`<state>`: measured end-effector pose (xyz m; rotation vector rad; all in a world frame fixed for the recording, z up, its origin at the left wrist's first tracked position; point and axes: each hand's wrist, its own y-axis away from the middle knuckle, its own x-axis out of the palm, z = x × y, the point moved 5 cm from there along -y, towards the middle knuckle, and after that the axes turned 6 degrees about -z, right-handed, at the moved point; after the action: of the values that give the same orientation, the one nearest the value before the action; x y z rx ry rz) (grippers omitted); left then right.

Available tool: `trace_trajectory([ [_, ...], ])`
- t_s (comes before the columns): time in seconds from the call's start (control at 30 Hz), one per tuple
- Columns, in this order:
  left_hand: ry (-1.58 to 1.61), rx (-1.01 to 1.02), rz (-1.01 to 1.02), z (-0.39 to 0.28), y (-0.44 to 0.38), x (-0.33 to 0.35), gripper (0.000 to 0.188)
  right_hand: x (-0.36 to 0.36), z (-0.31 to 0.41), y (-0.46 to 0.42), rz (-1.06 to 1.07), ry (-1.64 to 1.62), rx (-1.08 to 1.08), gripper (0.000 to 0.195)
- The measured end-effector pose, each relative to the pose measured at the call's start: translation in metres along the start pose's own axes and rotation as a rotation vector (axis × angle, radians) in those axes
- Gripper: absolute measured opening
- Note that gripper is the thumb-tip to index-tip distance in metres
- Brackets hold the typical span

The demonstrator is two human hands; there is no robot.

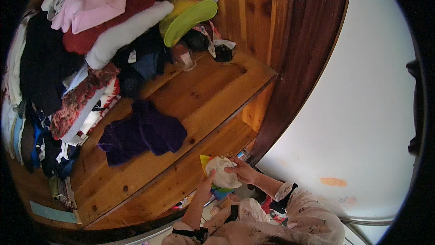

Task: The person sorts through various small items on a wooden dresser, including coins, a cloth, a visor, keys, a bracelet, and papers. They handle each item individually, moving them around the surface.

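Note:
Both my hands hold a bundled white cloth item (222,173) in front of the lower wooden shelf. My left hand (208,182) grips its left side, thumb on the cloth. Opposite it, my right hand (243,171) pinches the upper right edge. Something yellow (204,163) shows behind the cloth, and a multicoloured thing (222,193) shows below it; whether they are one object I cannot tell. Up on the wooden shelf (204,102) lies a crumpled dark purple garment (142,132), apart from both hands.
Stacked clothes (44,61) fill the shelf's left side. Behind stand a yellow-green brimmed hat (190,20), a rolled white fuzzy textile (129,34) and a folded pink garment (91,3). A white panel (350,109) is at the right. The shelf's front edge (190,158) runs diagonally above my hands.

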<state>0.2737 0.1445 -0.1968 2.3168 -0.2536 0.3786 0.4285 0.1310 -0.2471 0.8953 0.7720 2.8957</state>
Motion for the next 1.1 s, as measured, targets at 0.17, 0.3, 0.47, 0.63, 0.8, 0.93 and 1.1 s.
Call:
trace_trajectory([
  [0.17,-0.351,0.223,-0.02,0.0,-0.013,-0.015,0.07,-0.031,0.045,-0.056,-0.31,0.13,-0.2,0.05],
  [0.3,-0.514,0.203,0.069,0.004,-0.009,-0.045,0.065,-0.075,0.071,-0.129,-0.527,0.308,-0.228,0.053],
  [0.47,-0.447,0.19,-0.069,-0.013,0.014,-0.068,0.046,-0.191,0.035,-0.232,-0.736,0.523,-0.386,0.05],
  [0.63,-0.316,0.137,-0.241,0.003,0.042,-0.106,0.038,-0.176,0.04,-0.204,-1.013,0.864,-0.232,0.049],
  [0.8,-0.377,0.106,-0.178,0.004,0.031,-0.105,0.035,-0.218,0.034,-0.248,-0.924,0.823,-0.337,0.04],
  [0.93,-0.381,0.113,-0.159,0.015,0.033,-0.108,0.032,-0.151,0.066,-0.219,-0.792,1.066,-0.712,0.044],
  [1.1,-0.635,0.198,-0.126,-0.006,0.049,-0.099,0.03,-0.055,0.11,-0.097,-0.682,1.374,-0.541,0.043],
])
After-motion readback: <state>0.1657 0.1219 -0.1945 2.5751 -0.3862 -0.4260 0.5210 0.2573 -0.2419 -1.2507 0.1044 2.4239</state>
